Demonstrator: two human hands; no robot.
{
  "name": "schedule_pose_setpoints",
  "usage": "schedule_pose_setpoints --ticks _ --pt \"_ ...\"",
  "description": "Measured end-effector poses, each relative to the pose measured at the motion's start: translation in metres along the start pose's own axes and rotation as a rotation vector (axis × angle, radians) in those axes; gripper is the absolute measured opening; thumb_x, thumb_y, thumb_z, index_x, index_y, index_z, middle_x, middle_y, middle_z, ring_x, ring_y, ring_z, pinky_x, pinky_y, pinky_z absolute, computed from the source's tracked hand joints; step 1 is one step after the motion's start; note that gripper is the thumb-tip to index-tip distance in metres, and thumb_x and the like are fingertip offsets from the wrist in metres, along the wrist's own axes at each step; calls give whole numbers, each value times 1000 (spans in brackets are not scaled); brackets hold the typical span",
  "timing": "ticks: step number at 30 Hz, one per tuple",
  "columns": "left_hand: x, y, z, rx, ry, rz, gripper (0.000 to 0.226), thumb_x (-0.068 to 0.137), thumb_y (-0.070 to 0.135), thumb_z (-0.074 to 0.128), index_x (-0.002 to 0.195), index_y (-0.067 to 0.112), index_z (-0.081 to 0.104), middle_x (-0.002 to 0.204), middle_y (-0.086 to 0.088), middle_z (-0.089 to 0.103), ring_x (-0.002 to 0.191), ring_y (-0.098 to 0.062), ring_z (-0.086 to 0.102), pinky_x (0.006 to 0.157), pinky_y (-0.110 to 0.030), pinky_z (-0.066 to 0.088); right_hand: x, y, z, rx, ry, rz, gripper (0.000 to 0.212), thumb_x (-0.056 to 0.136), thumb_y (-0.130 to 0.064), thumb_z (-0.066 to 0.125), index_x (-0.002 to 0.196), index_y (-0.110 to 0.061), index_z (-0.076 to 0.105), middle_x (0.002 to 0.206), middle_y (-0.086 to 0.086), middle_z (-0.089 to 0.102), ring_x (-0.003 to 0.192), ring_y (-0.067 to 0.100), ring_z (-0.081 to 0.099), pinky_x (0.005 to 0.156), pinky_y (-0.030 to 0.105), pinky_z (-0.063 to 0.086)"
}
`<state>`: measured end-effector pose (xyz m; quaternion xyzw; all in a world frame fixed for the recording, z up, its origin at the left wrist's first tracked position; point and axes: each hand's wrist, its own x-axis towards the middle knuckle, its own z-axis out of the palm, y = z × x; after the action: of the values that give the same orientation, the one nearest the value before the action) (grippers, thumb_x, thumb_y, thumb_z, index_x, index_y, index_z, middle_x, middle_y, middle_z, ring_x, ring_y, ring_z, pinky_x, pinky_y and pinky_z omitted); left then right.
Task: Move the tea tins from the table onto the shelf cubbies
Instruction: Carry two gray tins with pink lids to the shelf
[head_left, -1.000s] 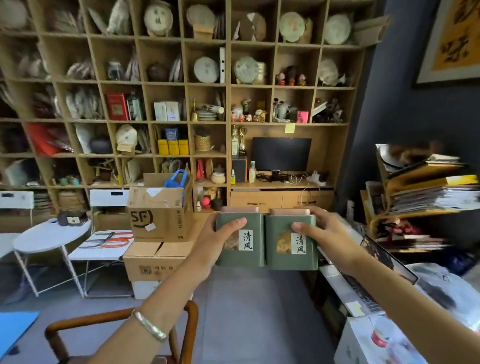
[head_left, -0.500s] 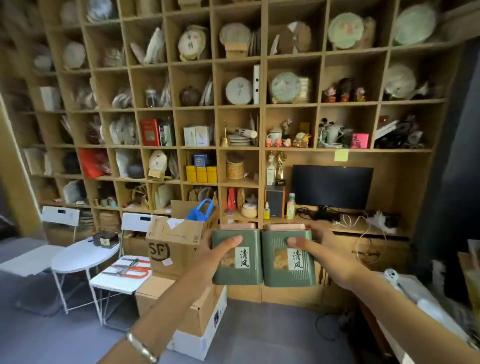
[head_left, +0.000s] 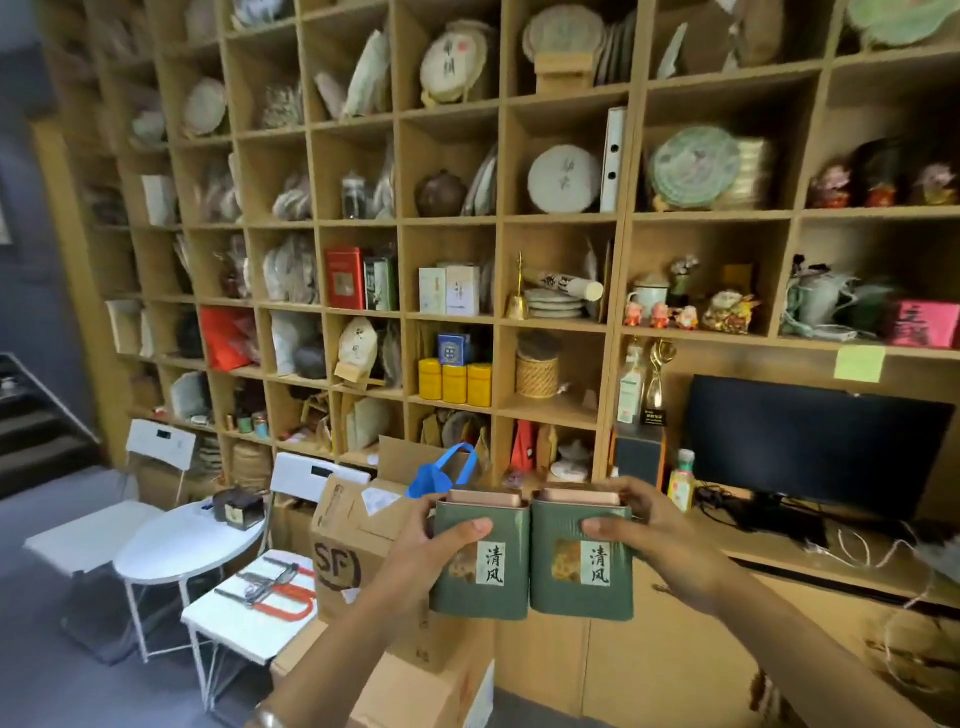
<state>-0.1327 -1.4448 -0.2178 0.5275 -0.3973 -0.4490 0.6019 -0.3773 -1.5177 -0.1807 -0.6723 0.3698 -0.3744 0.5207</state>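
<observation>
Head view: I've got both hands out front, each clamped on a tea tin. Left hand wraps the left tin, thumb across its front face, fingers round the back; right hand does the same on the right tin. Tins are upright, side by side and touching, held in the air well below the open cubbies. They're boxy, rounded-corner, matte green, with pale pinkish lids and a white label with black characters. Ahead is the wooden shelf, a grid of square cubbies mostly packed: round paper-wrapped tea cakes, a red tin, three yellow canisters, a woven basket. Directly under and in front of the tins sit stacked cardboard boxes with a blue bag handle sticking out, between me and the lower cubbies. Right of that, a dark monitor on the wooden surface with cables. Left: a round white table and white folding chairs. Metal bracelet on the left wrist.
</observation>
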Motion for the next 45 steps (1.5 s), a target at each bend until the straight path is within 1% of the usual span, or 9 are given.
schedule_pose_setpoints --ticks 3,7,10,14,18,28,33,38,45 --pt "81 9 -3 2 -24 3 53 70 28 83 114 30 54 99 -6 76 83 -22 74 76 -44 60 69 -3 -10 -46 7 25 77 44 -37 90 113 -21 58 109 3 68 90 14 71 70 25 55" --pt "180 24 3 29 -75 46 80 48 43 89 117 37 49 118 -4 65 93 -24 72 72 -41 60 149 -4 -32 -86 59 39 65 57 -31 89 112 -22 56 110 2 66 96 16 69 76 28 55" --pt "242 19 14 37 -106 27 65 68 29 86 120 36 47 114 -2 65 95 -26 70 67 -38 58 198 7 -47 -54 104 73 57 61 -23 82 111 -20 55 113 6 64 101 22 66 86 38 54" --pt "321 2 27 59 -95 -21 66 60 36 88 116 33 53 111 -2 69 95 -26 71 78 -47 60 264 32 -68 -39 151 96 45 73 -12 77 113 -14 56 115 11 63 101 25 65 84 38 55" --pt "407 -17 43 75 -78 -45 55 67 36 85 113 34 54 108 -2 71 94 -22 71 79 -42 59 342 64 -96 -51 183 112 40 76 -12 77 110 -19 57 115 9 63 103 24 65 97 47 50" --pt "627 -30 66 150 -83 -2 101 46 49 92 135 29 49 120 -4 68 107 -24 68 95 -47 54 561 102 -156 -161 98 47 59 71 -17 82 121 -25 51 108 0 62 91 15 65 70 26 55" --pt "681 -49 67 151 -64 -30 95 59 40 83 143 29 39 121 -3 65 106 -22 67 90 -41 56 625 131 -160 -205 115 104 66 64 -25 84 119 -30 48 109 0 63 97 17 65 83 39 57" --pt "709 -74 78 120 -78 -60 76 74 29 78 138 32 37 112 3 65 94 -13 68 63 -21 56 650 156 -164 -166 144 133 70 65 -18 83 123 -33 47 111 -2 61 99 16 63 83 37 57" --pt "743 -92 84 156 -185 -59 91 66 38 80 144 34 34 122 3 65 105 -15 67 81 -34 59 666 183 -172 -95 229 160 69 71 -4 79 128 -26 45 109 1 62 97 17 65 83 36 57"
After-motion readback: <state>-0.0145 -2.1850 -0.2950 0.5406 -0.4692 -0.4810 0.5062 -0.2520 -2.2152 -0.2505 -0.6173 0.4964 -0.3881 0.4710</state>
